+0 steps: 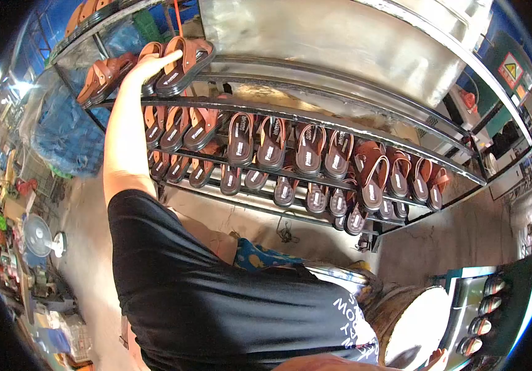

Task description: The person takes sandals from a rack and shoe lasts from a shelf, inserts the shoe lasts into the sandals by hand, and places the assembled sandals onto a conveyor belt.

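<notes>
One black shirt [210,303] lies below one left hand [147,65] touching two sandals [173,75].

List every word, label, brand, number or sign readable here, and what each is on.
"Fashion", apparently: on the sandal at the left hand.
Print on the racked sandals: mostly too small or blurred.
"ROW", seemingly: on the shirt; other white letters there are lost in folds.
Warning sign: wording too blurred to read.

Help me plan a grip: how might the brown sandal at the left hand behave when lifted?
The sandal's thick dark sole suggests it would bend only slightly. Its open, looped strap may flex if pinched. The broad, flat shape makes rolling unlikely.
</notes>
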The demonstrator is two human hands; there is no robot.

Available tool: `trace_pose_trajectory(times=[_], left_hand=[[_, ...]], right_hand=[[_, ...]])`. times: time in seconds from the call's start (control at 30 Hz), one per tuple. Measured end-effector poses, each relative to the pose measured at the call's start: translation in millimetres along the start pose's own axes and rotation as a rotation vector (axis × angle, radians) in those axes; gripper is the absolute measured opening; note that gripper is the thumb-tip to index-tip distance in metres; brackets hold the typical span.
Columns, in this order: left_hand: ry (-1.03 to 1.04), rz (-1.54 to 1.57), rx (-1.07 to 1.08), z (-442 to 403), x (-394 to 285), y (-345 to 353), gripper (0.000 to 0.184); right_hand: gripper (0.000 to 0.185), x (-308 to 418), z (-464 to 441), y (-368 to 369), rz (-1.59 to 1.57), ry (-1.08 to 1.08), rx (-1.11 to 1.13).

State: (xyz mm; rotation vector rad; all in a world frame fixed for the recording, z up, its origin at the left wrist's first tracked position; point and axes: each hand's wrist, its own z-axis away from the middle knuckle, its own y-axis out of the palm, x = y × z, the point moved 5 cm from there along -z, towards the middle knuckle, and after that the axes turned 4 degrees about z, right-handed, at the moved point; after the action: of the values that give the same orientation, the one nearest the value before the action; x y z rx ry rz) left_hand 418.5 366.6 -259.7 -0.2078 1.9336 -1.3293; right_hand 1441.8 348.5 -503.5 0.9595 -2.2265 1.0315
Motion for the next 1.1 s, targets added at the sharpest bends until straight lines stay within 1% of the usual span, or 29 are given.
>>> trace_pose_trajectory(times=[0.03, 0.1, 0.13, 0.17, 0.23, 0.3, 0.37, 0.43, 0.5, 0.53, 0.57, 0.6, 0.63, 0.67, 0.7, 0.73, 0.77, 0.8, 0.83, 0.9, 0.93, 0.97, 1.03, 1.1], left_hand=[[0.071, 0.077, 0.041, -22, 8, 17, 0.088], [-0.041, -0.304, -0.171, 10, -45, 16, 0.064], [0.076, -0.218, -0.271, 7, -49, 26, 0.048], [0.098, -0.212, -0.265, 14, -66, 36, 0.048], [0.393, -0.287, -0.345, 35, -122, 61, 0.043], [0.617, -0.057, -0.258, 58, -179, 91, 0.042], [0.679, 0.011, -0.176, 148, -279, 97, 0.04], [1.017, -0.055, -0.279, 209, -357, 127, 0.035], [1.284, 0.056, -0.153, 275, -430, 171, 0.029], [1.44, 0.273, -0.003, 295, -454, 205, 0.028], [1.443, 0.376, 0.137, 319, -478, 240, 0.03], [1.578, 0.492, 0.201, 362, -505, 257, 0.031], [1.632, 0.563, 0.355, 386, -526, 292, 0.032], [1.714, 0.668, 0.405, 419, -544, 318, 0.035], [1.779, 0.651, 0.363, 435, -557, 359, 0.038], [1.884, 0.732, 0.485, 462, -579, 398, 0.037], [1.79, 0.834, 0.352, 501, -596, 406, 0.037], [1.744, 0.804, 0.592, 539, -612, 433, 0.037], [1.69, 0.733, 0.808, 569, -626, 461, 0.038], [1.857, 1.063, 0.877, 627, -661, 539, 0.04], [1.941, 1.221, 0.764, 656, -651, 514, 0.044], [1.976, 1.246, 0.818, 684, -659, 526, 0.044], [1.846, 1.101, 0.992, 716, -666, 573, 0.051], [1.801, 1.145, 1.002, 746, -662, 576, 0.06]], right_hand=[[0.032, 9, -4, 7, -0.018, -0.008, 0.011], [0.032, 21, -14, 21, -0.048, -0.023, 0.031], [0.031, 27, -19, 25, -0.061, -0.029, 0.038], [0.031, 32, -24, 28, -0.072, -0.034, 0.04], [0.03, 43, -28, 29, -0.087, -0.027, 0.014], [0.029, 49, -21, 11, -0.07, 0.006, -0.04], [0.029, 52, -9, -16, -0.03, 0.058, -0.123], [0.028, 56, 18, -62, 0.045, 0.134, -0.223], [0.027, 59, 66, -132, 0.166, 0.242, -0.363], [0.027, 66, 93, -171, 0.256, 0.308, -0.465], [0.026, 89, 142, -211, 0.358, 0.38, -0.582], [0.026, 114, 186, -245, 0.467, 0.455, -0.706], [0.026, 145, 232, -271, 0.579, 0.532, -0.835], [0.025, 184, 275, -286, 0.691, 0.613, -0.962], [0.017, 242, 274, -274, 1.138, 0.53, -0.913], [0.016, 265, 299, -274, 1.213, 0.501, -1.035], [0.014, 301, 319, -269, 1.332, 0.493, -1.079], [0.012, 339, 338, -262, 1.417, 0.539, -1.16], [0.012, 374, 359, -253, 1.604, 0.531, -1.197], [0.012, 441, 394, -230, 1.952, 0.483, -1.276], [0.012, 477, 415, -216, 2.114, 0.495, -1.344], [0.013, 511, 430, -202, 2.278, 0.525, -1.39], [0.017, 580, 446, -179, 2.797, 0.615, -1.254], [0.026, 638, 482, -159, 3.044, 0.761, -1.387]])
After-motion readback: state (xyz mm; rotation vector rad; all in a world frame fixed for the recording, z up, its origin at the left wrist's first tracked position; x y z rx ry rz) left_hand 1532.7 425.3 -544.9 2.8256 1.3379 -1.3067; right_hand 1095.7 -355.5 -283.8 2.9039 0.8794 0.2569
